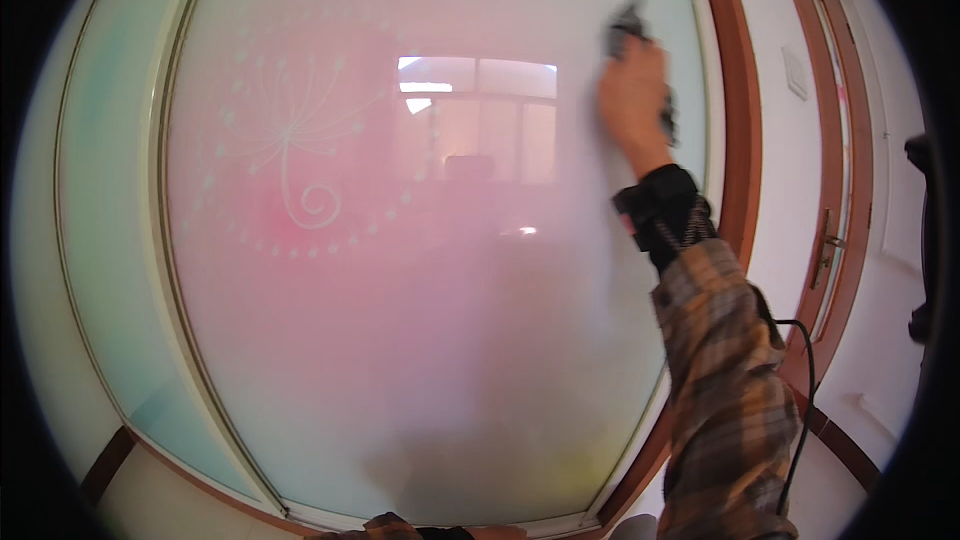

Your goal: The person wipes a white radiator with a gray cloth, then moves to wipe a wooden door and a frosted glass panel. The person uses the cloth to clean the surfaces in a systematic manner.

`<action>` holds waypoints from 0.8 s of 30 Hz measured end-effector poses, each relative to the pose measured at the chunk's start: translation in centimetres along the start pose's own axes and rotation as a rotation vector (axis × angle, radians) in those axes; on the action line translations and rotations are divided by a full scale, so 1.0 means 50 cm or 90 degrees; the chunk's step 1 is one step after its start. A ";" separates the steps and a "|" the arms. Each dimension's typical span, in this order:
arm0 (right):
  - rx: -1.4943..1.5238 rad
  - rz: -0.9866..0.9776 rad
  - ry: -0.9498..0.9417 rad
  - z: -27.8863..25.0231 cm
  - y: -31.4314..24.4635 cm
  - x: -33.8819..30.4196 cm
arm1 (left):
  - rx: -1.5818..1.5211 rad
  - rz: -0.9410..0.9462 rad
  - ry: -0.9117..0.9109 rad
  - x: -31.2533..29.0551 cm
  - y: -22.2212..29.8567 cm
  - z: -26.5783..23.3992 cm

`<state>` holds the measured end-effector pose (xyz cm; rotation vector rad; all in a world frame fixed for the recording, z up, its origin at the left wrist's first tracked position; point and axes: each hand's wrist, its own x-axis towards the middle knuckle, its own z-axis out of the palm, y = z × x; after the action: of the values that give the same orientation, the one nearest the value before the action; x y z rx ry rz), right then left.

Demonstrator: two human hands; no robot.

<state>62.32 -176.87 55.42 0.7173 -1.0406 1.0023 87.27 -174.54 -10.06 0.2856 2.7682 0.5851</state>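
Observation:
My right hand (635, 95) is raised high against a large frosted glass sliding door panel (400, 320), near its right edge. Its fingers are closed on a dark grey cloth (627, 28), which pokes out above the fingers and beside the palm; motion blurs it a little. The glass is tinted pink and pale green, with a white dandelion-like pattern (287, 135) on the left. Only a sliver of my left hand (498, 533) shows at the bottom edge, below the panel, and its fingers are out of sight.
A second pale green panel (110, 190) stands to the left behind a light metal frame (165, 190). Brown wooden trim (735, 90) borders the glass on the right. Beyond it are a wall switch (795, 72) and a wooden door (845, 170). A black cable (805, 420) hangs beside my right sleeve.

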 end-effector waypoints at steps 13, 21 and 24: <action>0.185 -0.110 -0.146 -0.081 -0.073 0.032 | -0.107 -0.070 -0.151 -0.048 -0.148 0.010; 0.367 -0.374 -0.248 -0.160 -0.297 -0.250 | -0.076 -0.082 -0.111 -0.079 -0.154 -0.002; 0.464 -0.518 -0.497 -0.272 -0.296 -0.382 | -0.076 -0.068 -0.095 -0.087 -0.142 -0.004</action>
<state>77.64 -177.08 32.33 2.0501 -0.8523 0.3270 90.34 -182.10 -11.79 0.1471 2.5751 0.6704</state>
